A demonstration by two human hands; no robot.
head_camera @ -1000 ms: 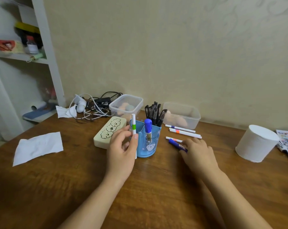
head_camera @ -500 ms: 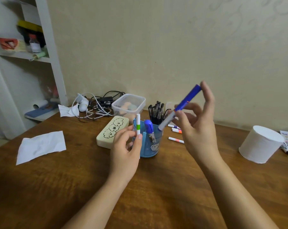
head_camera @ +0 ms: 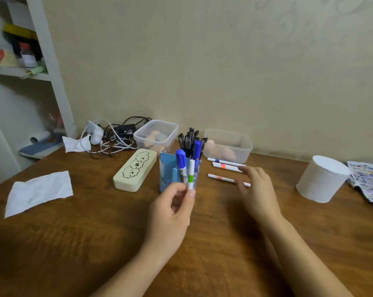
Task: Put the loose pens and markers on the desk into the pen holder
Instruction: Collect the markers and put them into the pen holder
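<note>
A blue pen holder [head_camera: 167,168] stands mid-desk with several black pens [head_camera: 188,139] and two blue-capped markers [head_camera: 181,160] upright inside. My left hand [head_camera: 170,213] is just in front of it, pinching a white marker with a green band [head_camera: 191,174] held upright. My right hand [head_camera: 258,191] hovers low over the desk to the holder's right, fingers apart and blurred, holding nothing. Three white markers lie loose there: one with a purple band [head_camera: 222,161], one with an orange band [head_camera: 224,166], and one with a pink band [head_camera: 221,178] partly under my right fingers.
A cream pencil case [head_camera: 135,170] lies left of the holder. Two clear plastic boxes [head_camera: 157,133] [head_camera: 228,144] and tangled cables [head_camera: 115,136] sit behind. A white roll [head_camera: 321,179] and a printed sheet [head_camera: 367,181] are at the right, a white tissue [head_camera: 38,191] at the left.
My right hand dropped the blue marker into the holder and came down, open, over the loose white markers. My left hand still holds the green-banded marker by the holder.
</note>
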